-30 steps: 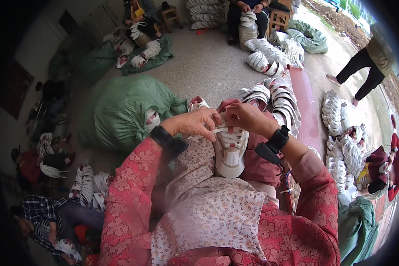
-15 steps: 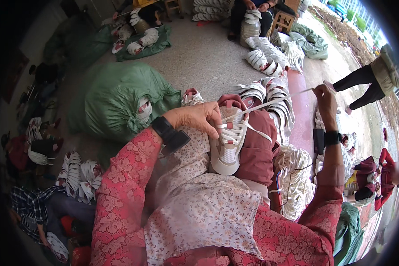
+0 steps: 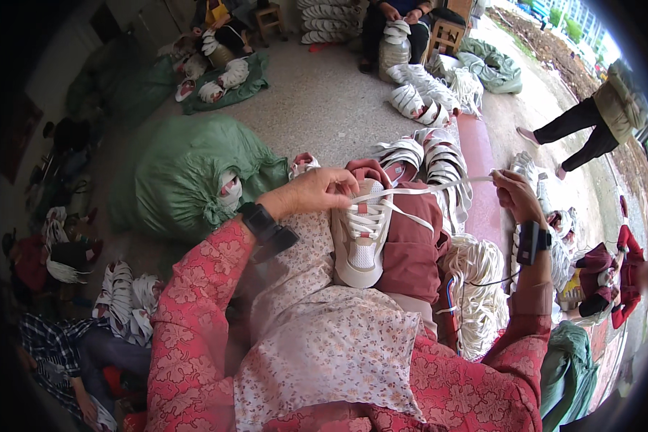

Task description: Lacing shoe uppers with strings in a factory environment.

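A white and beige sneaker (image 3: 358,268) with a dark red lining lies over my lap, toe toward me. Its white laces are threaded through several eyelets. At the upper left edge of the shoe opening, my left hand (image 3: 311,191) is closed, thumb and fingers pinching the sneaker's side. Out to the right, my right hand (image 3: 518,197) pinches the end of a white shoelace (image 3: 439,187), which runs nearly level from the shoe to my fingers. The other lace end (image 3: 414,217) hangs loose over the dark red cloth (image 3: 414,252) on my leg.
A bulging green sack (image 3: 194,169) stands to the left. Stacked shoe uppers (image 3: 446,162) lie beyond the sneaker. A heap of white laces (image 3: 475,291) is by my right side. Other people sit working around; one person (image 3: 594,119) stands outside at right.
My right hand has come lower and slightly left, still holding the lace, which now runs flatter. My left hand stays at the shoe's edge. The standing person outside has shifted stance.
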`<state>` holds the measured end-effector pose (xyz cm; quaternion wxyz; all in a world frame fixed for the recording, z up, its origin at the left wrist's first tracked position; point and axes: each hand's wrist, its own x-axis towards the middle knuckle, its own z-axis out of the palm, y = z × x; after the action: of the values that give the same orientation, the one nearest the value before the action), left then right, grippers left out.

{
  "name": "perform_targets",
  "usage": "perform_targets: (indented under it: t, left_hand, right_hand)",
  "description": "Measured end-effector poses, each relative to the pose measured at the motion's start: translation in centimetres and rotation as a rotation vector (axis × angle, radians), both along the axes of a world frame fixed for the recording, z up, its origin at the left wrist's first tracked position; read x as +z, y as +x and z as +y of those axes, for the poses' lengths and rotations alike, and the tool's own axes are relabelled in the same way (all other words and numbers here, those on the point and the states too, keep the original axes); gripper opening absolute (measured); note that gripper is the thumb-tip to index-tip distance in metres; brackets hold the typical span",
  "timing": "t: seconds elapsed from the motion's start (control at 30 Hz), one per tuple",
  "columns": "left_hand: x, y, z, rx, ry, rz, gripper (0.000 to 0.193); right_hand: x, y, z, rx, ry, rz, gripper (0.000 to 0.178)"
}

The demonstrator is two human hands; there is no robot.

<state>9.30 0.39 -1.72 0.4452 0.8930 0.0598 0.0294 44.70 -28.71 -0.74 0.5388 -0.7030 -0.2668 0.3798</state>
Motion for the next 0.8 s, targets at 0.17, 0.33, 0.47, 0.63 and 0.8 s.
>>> perform_targets:
  t: [0.17, 0.33, 0.47, 0.63, 0.8]
  left_hand:
    - [1.2, 3.7, -1.3, 0.084, -0.016, -0.195, 0.014]
    - [1.1, 7.7, -2.4, -0.047, 0.048, -0.3, 0.017]
    - [1.1, 9.4, -4.0, -0.254, 0.329, 0.086, 0.026]
    - [1.8, 10.0, -5.8, -0.45, 0.727, 0.27, 0.023]
    - [1.9, 9.4, -4.1, -0.35, 0.266, 0.226, 0.028]
  right_hand:
    - [1.4, -1.7, -2.5, -0.091, 0.242, 0.19, 0.031]
    - [2.3, -2.2, -4.9, 0.265, 0.518, 0.49, 0.024]
    - [3.8, -4.4, -5.6, 0.19, 0.661, 0.402, 0.016]
    - [4.3, -5.5, -7.6, 0.364, 0.759, 0.33, 0.014]
    - [4.2, -7.0, -6.6, 0.246, 0.696, 0.177, 0.015]
